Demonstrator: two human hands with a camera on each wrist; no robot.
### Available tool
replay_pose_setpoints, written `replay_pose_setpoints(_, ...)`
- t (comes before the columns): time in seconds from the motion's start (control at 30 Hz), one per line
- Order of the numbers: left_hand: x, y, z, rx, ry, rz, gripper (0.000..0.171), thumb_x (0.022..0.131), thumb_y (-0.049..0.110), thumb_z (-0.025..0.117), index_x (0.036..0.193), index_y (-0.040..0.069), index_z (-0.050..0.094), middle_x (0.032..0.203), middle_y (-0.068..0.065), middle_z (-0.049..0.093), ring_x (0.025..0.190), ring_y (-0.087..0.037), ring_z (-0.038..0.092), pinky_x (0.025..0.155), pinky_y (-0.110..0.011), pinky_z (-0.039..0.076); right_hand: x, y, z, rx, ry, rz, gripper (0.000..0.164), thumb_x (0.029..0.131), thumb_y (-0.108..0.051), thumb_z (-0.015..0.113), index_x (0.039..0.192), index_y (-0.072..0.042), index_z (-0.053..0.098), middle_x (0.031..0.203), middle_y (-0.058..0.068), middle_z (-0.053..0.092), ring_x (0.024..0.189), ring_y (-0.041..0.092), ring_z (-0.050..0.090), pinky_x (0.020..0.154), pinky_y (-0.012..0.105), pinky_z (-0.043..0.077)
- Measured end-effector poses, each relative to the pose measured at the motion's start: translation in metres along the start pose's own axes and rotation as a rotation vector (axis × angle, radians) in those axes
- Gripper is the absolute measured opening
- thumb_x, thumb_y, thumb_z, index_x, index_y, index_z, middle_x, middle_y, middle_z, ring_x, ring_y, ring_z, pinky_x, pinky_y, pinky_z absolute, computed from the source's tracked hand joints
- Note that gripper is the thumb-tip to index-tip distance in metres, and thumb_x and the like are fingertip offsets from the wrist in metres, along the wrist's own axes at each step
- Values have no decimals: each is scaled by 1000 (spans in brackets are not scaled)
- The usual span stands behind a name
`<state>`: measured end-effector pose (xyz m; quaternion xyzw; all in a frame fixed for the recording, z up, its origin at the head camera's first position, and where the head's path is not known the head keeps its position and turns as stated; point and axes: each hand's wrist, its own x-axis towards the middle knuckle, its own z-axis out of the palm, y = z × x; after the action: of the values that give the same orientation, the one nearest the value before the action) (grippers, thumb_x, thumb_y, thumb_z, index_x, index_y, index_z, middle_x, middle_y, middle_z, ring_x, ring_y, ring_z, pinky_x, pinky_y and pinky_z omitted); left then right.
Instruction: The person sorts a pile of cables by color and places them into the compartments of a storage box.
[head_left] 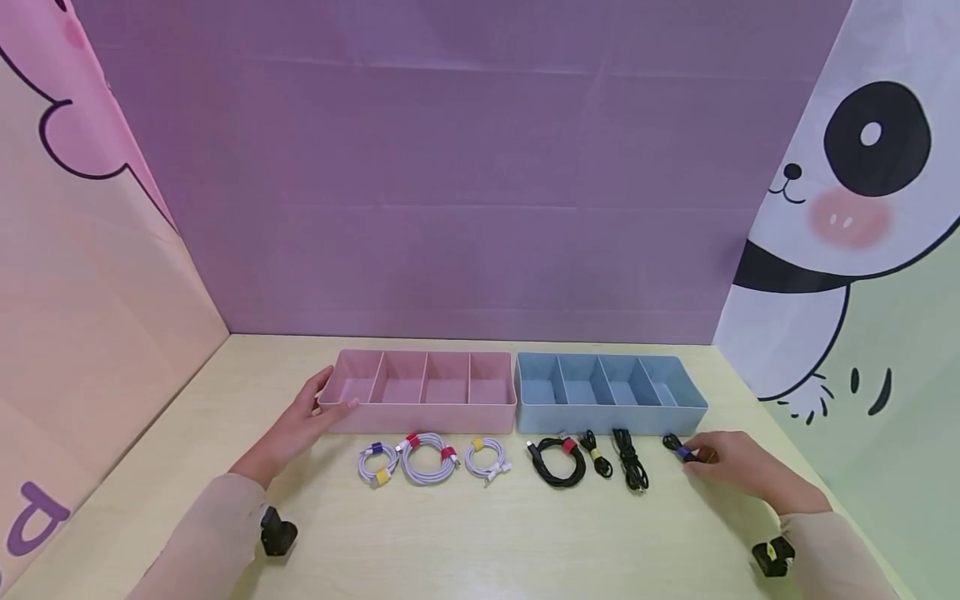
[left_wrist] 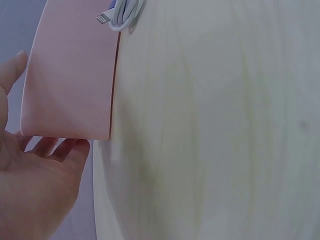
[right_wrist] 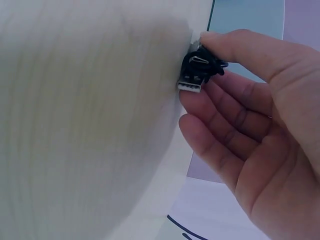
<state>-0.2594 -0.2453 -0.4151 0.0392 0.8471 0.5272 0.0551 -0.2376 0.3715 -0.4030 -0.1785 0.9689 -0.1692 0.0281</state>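
My left hand [head_left: 303,417] touches the left end of a pink divided box [head_left: 427,419], fingers against its end wall and thumb extended by the rim. In the left wrist view, the thumb [left_wrist: 12,70] stands apart from the fingers. My right hand [head_left: 731,462] pinches a small bundled black USB cable [right_wrist: 197,67] with a blue tie [head_left: 685,454] between thumb and fingers. Its metal plug [right_wrist: 190,86] shows in the right wrist view. The cable is low at the table, in front of the blue divided box [head_left: 611,419].
Three coiled white cables [head_left: 429,477] with coloured ties lie before the pink box. A black coil [head_left: 555,481], a yellow-tied black bundle [head_left: 600,463] and a longer black bundle [head_left: 633,467] lie before the blue one. A purple backdrop [head_left: 480,183] rises behind.
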Motion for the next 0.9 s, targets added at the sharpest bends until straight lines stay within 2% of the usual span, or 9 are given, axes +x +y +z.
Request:
replay_pose_setpoints(0.27,0,-1,-1,3,-4,28,90,102,43,56,160,7,-3,163,-25,4,143,-50,20,111,-69,22,-3,0,1,43,6,-28,9,87,-12,74,92,-4,71,80,-6,67,72,5,58,64,28,52)
replay_pose_setpoints(0.6,2,1,-1,36,-18,5,93,101,49,55,161,11,-5,164,-23,3,143,-50,19,111,-71,21,-4,3,2,55,16,-30,8,87,-13,74,90,-6,69,80,-7,67,72,5,60,64,28,52)
replay_pose_setpoints(0.9,3,-3,-1,30,-18,8,88,104,39,54,160,6,-6,163,-27,3,140,-49,22,111,-69,23,-4,5,3,79,30,-58,9,87,-15,75,88,-9,68,79,-10,66,70,1,58,63,26,51)
